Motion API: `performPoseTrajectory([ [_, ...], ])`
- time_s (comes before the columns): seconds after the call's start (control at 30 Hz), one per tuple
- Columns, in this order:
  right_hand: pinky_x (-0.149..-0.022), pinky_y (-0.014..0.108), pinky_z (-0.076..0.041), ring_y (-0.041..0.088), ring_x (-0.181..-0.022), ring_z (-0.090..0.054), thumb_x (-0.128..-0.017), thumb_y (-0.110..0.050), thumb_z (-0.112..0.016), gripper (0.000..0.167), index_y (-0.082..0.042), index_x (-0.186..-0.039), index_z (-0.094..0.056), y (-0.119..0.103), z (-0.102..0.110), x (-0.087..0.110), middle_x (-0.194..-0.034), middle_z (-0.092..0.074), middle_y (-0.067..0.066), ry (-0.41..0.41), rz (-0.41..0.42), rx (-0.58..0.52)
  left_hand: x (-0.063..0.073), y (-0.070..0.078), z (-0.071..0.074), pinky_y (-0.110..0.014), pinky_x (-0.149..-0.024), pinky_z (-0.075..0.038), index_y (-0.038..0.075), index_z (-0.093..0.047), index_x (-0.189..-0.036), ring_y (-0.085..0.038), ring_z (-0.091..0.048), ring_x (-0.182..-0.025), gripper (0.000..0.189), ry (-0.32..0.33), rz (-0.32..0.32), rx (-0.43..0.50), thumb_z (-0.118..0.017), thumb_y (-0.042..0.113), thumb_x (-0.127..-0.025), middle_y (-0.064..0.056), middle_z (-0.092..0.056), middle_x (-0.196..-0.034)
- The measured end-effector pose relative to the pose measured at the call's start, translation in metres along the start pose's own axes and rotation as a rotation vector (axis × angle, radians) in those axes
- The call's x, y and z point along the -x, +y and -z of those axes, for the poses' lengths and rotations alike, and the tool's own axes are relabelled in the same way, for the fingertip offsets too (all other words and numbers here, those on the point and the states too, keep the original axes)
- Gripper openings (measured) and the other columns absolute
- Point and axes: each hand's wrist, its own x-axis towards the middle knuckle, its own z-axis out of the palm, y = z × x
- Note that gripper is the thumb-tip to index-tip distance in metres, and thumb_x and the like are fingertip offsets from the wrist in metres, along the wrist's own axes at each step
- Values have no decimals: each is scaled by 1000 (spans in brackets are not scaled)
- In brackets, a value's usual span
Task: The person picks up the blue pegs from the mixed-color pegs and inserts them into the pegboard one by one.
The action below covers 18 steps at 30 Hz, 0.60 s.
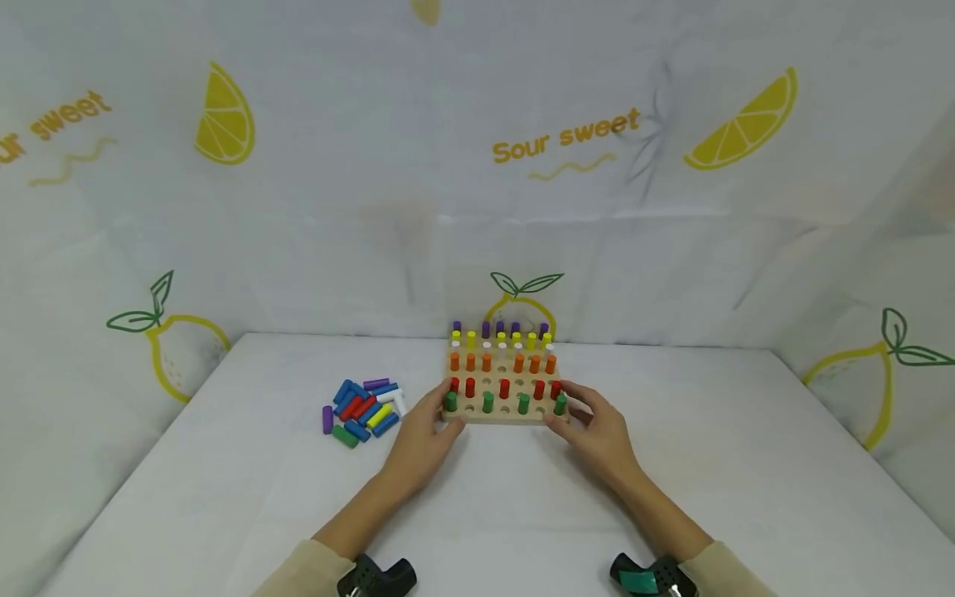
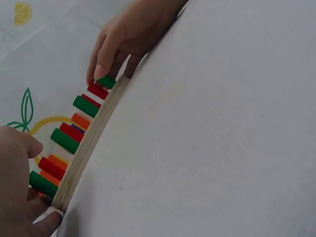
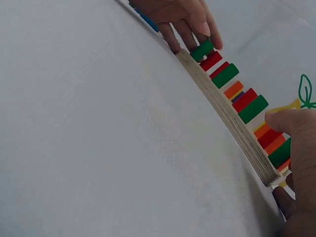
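Observation:
A wooden pegboard [image 1: 503, 419] lies on the white table, with rows of coloured pegs standing in it. Green pegs [image 1: 487, 402] form the front row; behind come red, orange, white, yellow and purple ones. Some holes between them show bare. My left hand [image 1: 421, 439] grips the board's left front corner, fingers along the side near a green and a red peg. At the opposite front corner my right hand [image 1: 600, 435] holds on, thumb toward the front. Both wrist views show the board's plywood edge [image 2: 91, 143] between the two hands, low against the tabletop.
Left of the board, close to my left hand, lies a loose pile of pegs: blue, red, white, purple, a yellow one [image 1: 379, 415] and a green one [image 1: 345, 436]. A white lemon-print sheet [image 1: 336, 249] hangs behind the table [image 1: 515, 514].

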Motion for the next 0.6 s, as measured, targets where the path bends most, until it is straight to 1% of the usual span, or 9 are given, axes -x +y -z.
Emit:
performPoseTrajectory([
  [0.13,-107,42,-50,37,-137,-54,-87,-36,-79,78,-6,-150,-44,3,4,-3,-154,-49,16,-39,-35,34,-5,2,8,-51,-107,-50,17,-42,-155,-32,-55,-137,59,6,26,-13,-62,29,-100,-8,-51,-154],
  [0.2,-110,45,-47,36,-141,-50,-86,-42,-79,83,-6,-152,-43,7,8,-5,-155,-48,17,-66,-39,91,-7,2,15,-51,-106,-51,18,-47,-151,-30,-57,-135,54,5,37,-32,-61,30,-100,-6,-54,-152],
  [0.27,-114,50,-43,37,-144,-46,-85,-46,-80,86,-7,-152,-43,12,13,-7,-155,-48,17,-88,-27,168,-11,3,25,-50,-105,-53,16,-53,-146,-27,-59,-131,48,9,36,-66,-61,30,-101,-5,-58,-147],
  [0.37,-118,58,-36,38,-147,-40,-83,-49,-79,86,-8,-151,-46,18,19,-10,-154,-49,16,-115,-3,250,-17,0,46,-47,-101,-56,12,-60,-139,-24,-64,-121,42,34,25,-169,-61,29,-101,-6,-66,-136],
  [0.4,-118,60,-35,39,-147,-40,-82,-50,-79,86,-9,-150,-47,20,20,-11,-154,-50,16,-127,7,266,-19,-3,55,-47,-99,-56,10,-62,-137,-24,-66,-118,40,49,16,-212,-61,28,-101,-7,-68,-133],
  [0.47,-118,61,-34,39,-146,-41,-83,-50,-79,84,-9,-149,-49,22,20,-13,-152,-53,15,-149,36,276,-22,-9,73,-48,-96,-57,8,-63,-135,-28,-67,-114,39,79,20,-303,-60,27,-101,-12,-69,-129],
  [0.53,-118,60,-35,38,-145,-43,-84,-50,-78,81,-9,-148,-50,23,21,-16,-151,-54,14,-178,66,294,-23,-16,91,-50,-95,-57,5,-62,-135,-32,-68,-113,41,104,51,-389,-59,27,-101,-17,-68,-129],
  [0.6,-118,60,-36,39,-144,-44,-86,-50,-76,78,-8,-147,-51,25,22,-19,-150,-54,14,-196,96,324,-23,-23,105,-53,-96,-55,1,-60,-136,-37,-66,-114,43,118,99,-443,-57,26,-101,-22,-65,-131],
])
